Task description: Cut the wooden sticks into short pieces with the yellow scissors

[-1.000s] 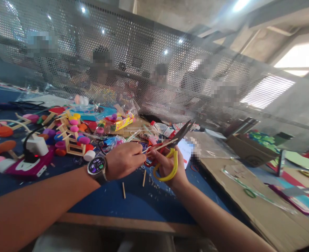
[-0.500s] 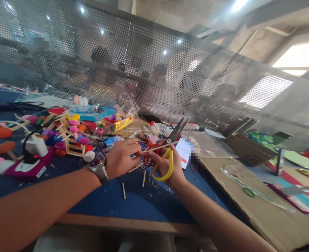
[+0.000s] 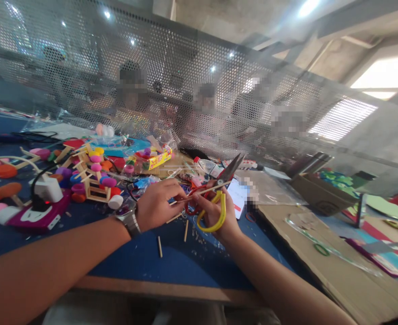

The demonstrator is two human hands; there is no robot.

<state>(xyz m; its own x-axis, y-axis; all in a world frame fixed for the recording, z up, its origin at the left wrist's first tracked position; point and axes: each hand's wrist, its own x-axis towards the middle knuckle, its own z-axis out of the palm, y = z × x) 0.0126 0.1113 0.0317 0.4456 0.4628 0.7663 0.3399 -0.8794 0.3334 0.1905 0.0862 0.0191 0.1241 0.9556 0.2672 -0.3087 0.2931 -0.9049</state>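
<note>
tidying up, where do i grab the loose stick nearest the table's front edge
Probably pinch the loose stick across its middle, coming from above and the near side: it lies flat, thin and straight, its long sides exposed, and the left hand is beyond its far end.

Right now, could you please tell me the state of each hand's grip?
Left hand: closed, pinching a stick.
Right hand: closed, holding scissors, thumb on the same stick.

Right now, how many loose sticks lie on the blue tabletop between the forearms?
3: near stick; middle stick, up and right of it; far stick, just below the left hand. More may be hidden.
</note>
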